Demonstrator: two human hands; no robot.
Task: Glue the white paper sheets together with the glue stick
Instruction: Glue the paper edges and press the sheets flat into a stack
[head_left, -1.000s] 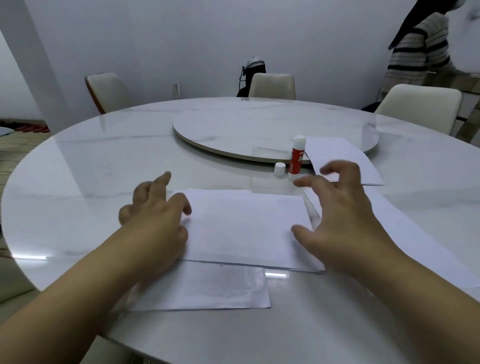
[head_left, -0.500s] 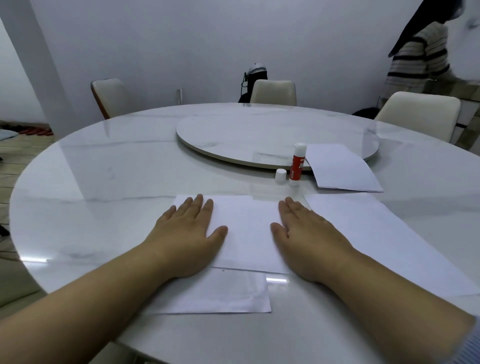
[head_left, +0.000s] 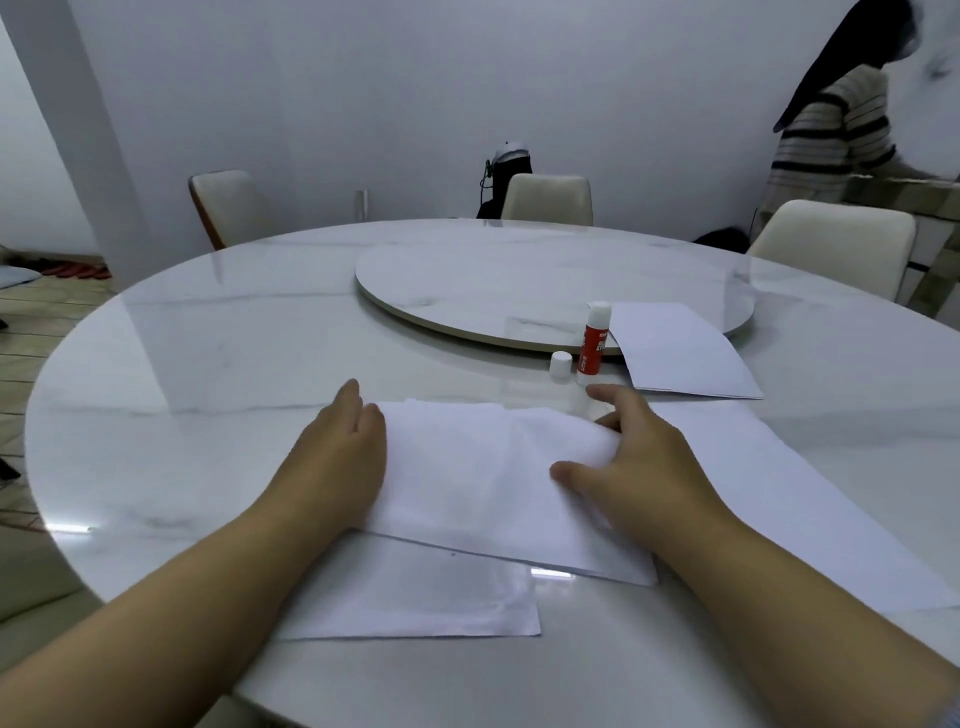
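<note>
A white paper sheet (head_left: 478, 483) lies on the marble table in front of me, over a second sheet (head_left: 415, 597) that sticks out toward the near edge. My left hand (head_left: 337, 457) rests flat on the top sheet's left edge, fingers together. On the sheet's right side my right hand (head_left: 634, 462) is spread, palm down, and the paper bulges slightly beside it. A red and white glue stick (head_left: 594, 340) stands upright beyond the sheets, uncapped, with its white cap (head_left: 561, 365) beside it.
A larger white sheet (head_left: 810, 499) lies to the right and a folded one (head_left: 680, 353) rests against the round turntable (head_left: 519, 291). Several cream chairs ring the table. A person in a striped top stands at the far right.
Both hands dropped flat onto the middle of the top sheet, then slid apart to its left and right edges. The glue stick and cap have not moved.
</note>
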